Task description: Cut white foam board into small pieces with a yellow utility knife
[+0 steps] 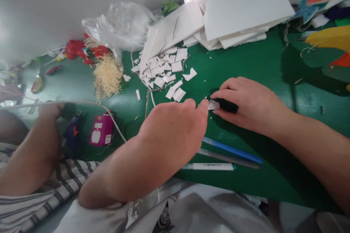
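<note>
My left hand (177, 125) is closed, back toward the camera, over the green table. Its fingertips meet a small white piece (214, 105), probably foam board; what they grip is mostly hidden. My right hand (243, 98) comes from the right, with a small flat black piece (229, 105) between its thumb and fingers. Its fingertips also touch the white piece, close to my left fingertips. Just below the hands lie a blue pen (235, 151), a grey pen (232, 159) and a white marker (213, 166) with a teal end.
Cut white scraps (160, 70) lie beyond my hands, with stacked white foam sheets (246, 3) behind. A plastic bag (123, 25), straw-like shreds (107, 76) and a purple power adapter (101, 131) with a cable are at left. Another person's arm (35, 149) rests far left. Yellow material (330, 38) is at right.
</note>
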A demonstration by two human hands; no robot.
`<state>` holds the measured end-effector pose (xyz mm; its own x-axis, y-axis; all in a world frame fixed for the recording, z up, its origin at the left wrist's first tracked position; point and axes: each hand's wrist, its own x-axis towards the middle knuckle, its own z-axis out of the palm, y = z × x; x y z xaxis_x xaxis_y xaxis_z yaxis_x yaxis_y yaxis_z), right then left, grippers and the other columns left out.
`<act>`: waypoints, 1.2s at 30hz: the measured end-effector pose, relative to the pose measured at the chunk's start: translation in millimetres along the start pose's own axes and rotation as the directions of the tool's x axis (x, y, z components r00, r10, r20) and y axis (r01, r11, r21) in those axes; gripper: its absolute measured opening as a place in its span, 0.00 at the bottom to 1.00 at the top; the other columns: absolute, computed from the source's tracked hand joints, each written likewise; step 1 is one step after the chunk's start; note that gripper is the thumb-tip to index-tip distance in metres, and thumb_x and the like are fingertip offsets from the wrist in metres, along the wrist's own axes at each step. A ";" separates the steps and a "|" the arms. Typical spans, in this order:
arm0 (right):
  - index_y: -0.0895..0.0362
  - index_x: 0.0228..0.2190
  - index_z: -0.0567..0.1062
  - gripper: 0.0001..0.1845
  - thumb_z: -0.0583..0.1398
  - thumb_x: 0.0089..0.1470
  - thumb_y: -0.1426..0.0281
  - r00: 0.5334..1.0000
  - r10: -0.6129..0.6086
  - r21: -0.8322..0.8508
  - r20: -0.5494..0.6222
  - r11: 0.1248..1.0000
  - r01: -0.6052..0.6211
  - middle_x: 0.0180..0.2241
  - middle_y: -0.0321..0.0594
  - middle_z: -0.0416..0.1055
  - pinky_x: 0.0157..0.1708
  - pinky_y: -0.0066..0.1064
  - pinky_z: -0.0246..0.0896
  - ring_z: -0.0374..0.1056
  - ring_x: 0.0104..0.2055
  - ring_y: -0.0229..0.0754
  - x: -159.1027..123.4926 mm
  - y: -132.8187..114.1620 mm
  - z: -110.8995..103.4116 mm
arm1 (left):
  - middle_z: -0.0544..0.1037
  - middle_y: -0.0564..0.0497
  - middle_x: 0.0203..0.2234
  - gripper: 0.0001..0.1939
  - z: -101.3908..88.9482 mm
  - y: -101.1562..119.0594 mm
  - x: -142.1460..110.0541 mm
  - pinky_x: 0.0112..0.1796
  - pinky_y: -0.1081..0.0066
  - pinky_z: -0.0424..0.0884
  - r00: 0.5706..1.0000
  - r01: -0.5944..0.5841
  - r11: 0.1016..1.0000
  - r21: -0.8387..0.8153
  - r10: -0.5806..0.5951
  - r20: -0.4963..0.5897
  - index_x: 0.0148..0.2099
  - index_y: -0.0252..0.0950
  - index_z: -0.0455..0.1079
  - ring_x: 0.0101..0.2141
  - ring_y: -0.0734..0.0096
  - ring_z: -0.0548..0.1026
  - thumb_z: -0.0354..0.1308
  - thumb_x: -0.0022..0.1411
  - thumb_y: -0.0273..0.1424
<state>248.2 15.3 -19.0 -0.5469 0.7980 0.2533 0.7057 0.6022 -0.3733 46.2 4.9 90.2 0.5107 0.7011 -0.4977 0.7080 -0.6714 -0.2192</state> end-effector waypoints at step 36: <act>0.49 0.33 0.86 0.06 0.67 0.56 0.63 0.716 0.698 0.532 -0.018 0.613 -0.584 0.26 0.37 0.81 0.22 0.33 0.63 0.75 0.26 0.43 5.0 -22.4 -17.3 | 0.80 0.57 0.33 0.23 58.5 2.4 -6.4 0.28 0.70 0.71 0.821 -0.021 0.987 -0.160 -0.074 -0.566 0.67 0.43 0.72 0.26 0.74 0.76 0.54 0.75 0.24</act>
<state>237.5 6.1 6.1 0.1087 0.9921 -0.0628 0.5128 -0.1100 -0.8515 16.0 -15.2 43.7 0.6429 0.7614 0.0830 0.7660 -0.6389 -0.0716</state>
